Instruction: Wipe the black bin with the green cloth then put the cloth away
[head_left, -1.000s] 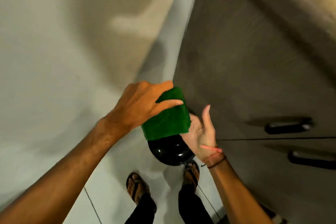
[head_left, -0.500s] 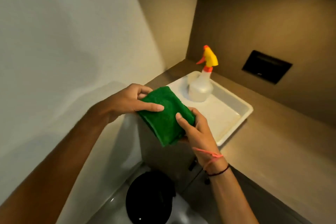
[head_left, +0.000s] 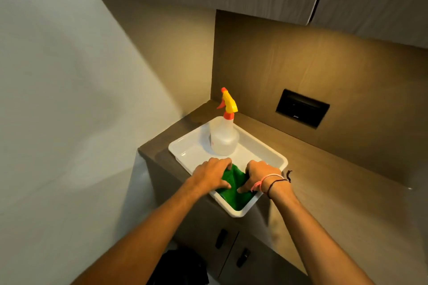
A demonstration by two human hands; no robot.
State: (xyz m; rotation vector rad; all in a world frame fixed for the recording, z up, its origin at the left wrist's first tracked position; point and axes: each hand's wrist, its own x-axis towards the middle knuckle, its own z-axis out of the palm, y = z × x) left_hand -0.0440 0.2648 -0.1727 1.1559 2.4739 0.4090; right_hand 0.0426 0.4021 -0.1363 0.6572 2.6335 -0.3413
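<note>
Now both hands [head_left: 214, 172] [head_left: 259, 174] grip the green cloth [head_left: 234, 194] inside the tray [head_left: 261, 146].

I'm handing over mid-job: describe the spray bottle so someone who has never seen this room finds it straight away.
Look at the brown countertop in the corner under the wall cabinets; a white tray sits on it. The spray bottle stands upright at the tray's far end, beyond the green cloth under the left hand and right hand. It alone is translucent white, with a yellow and orange trigger head.
</note>
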